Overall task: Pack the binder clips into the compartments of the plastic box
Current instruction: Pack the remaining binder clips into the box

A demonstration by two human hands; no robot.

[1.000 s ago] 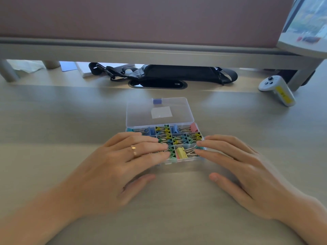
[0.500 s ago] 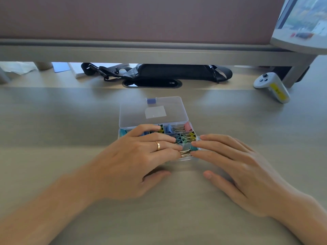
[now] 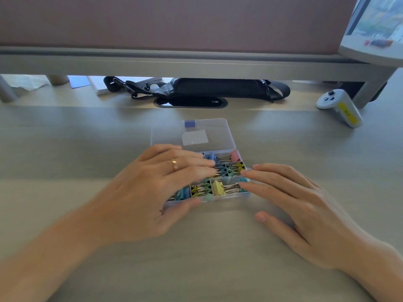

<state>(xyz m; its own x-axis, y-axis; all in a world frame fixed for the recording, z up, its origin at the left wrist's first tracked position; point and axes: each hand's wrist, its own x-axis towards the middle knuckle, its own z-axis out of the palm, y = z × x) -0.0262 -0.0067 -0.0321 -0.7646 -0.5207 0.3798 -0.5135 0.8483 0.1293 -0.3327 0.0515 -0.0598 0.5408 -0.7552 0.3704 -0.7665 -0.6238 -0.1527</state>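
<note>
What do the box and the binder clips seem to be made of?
The plastic box: clear, slightly frosted plastic; the clips show through its walls. The binder clips: probably painted metal bodies in matte pastel colours, with shiny wire handles.

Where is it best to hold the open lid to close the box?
Take the lid by its far edge, near the blue latch, reaching over from the front. It lies open behind the box, joined along the box's back wall, so the far edge is free and likely swings easiest.
</note>
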